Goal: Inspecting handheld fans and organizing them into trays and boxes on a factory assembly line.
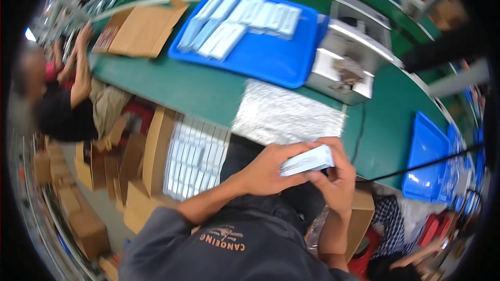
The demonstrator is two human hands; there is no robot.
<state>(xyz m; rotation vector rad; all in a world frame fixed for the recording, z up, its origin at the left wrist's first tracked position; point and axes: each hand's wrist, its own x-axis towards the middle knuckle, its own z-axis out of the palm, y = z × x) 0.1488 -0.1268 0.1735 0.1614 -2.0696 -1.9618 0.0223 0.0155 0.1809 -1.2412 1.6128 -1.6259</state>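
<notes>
My left hand [266, 170] and right hand [337, 183] grasp the pale box [306, 161] between them (below frame centre), long axis slanting up rightward

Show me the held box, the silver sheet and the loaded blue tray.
Held box [306, 162], head view: pale visible face.
Silver sheet [285, 114], head view: middle.
Loaded blue tray [268, 61], head view: bare floor.

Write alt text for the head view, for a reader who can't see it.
A person's left hand and right hand hold a small pale-blue box at a green table. On the table, a silvery sheet lies near a blue tray of pale boxes; left, an open carton holds pale packs.
</notes>
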